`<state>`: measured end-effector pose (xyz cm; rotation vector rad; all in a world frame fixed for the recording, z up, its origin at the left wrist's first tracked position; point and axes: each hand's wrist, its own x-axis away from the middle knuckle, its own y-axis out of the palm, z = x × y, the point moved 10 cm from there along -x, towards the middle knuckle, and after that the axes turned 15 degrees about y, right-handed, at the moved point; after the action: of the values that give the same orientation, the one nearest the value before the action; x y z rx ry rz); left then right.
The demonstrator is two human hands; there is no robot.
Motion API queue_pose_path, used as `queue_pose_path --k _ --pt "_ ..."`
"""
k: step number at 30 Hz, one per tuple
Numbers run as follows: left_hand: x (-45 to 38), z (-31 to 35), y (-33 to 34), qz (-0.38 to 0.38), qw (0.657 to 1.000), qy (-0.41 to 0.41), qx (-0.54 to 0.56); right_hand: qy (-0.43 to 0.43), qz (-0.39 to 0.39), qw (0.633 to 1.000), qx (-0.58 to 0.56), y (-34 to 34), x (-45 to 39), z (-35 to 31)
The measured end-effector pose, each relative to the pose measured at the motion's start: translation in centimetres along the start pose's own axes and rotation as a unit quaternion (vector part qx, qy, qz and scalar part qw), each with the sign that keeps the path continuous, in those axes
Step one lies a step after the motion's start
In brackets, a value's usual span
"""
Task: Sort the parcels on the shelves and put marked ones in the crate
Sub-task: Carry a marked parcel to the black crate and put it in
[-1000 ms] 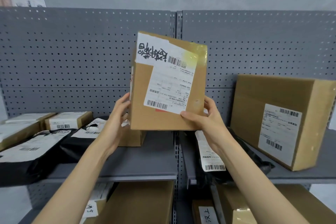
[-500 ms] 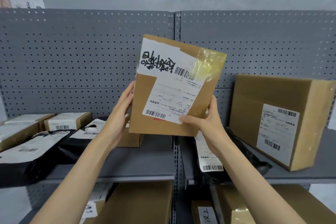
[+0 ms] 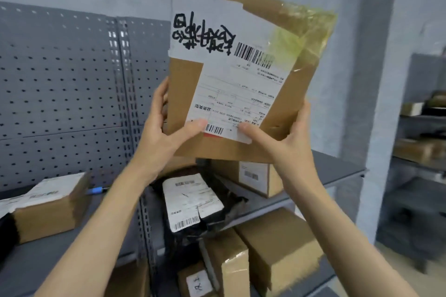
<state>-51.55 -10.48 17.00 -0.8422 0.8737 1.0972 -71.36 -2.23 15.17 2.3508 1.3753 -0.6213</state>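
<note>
I hold a flat brown cardboard parcel (image 3: 296,113) upright in front of me, above the grey shelf (image 3: 337,171). Its white label carries black marker writing, barcodes and a patch of yellowish tape at the top right. My left hand (image 3: 159,132) grips its lower left edge with the thumb on the label. My right hand (image 3: 287,142) grips the lower right edge, thumb on the front. No crate is in view.
A black poly bag with a white label (image 3: 193,202) lies on the shelf below the parcel. A brown box (image 3: 255,176) sits behind it and another (image 3: 48,210) at the left. More boxes (image 3: 277,248) fill the lower shelf. A second rack (image 3: 422,152) stands at the right.
The parcel has come up and closer to me and tilted. My view has swung right, so the large box on the right shelf is now mostly hidden behind the parcel.
</note>
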Motion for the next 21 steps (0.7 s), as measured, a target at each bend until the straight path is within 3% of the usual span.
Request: queue_pose_path --k 6,10,16,21 --pt "-0.2 1.7 12.1 -0.074 0.992 0.027 0.103 -0.026 0.152 0.984 0.085 -11.3 5.4 -3.3" --pt "3.8 5.4 20.7 -0.156 0.960 0.037 0.230 -0.014 0.264 0.951 0.160 -18.0 13.1 -5.1" --pt "13.6 15.0 31.8 -0.269 0.871 0.013 0.412 0.023 0.454 0.853 0.257 -25.9 29.7 -9.5" --pt "19.7 27.1 37.3 -0.377 0.782 0.062 0.492 0.047 0.592 0.753 0.285 -28.9 43.8 -15.6"
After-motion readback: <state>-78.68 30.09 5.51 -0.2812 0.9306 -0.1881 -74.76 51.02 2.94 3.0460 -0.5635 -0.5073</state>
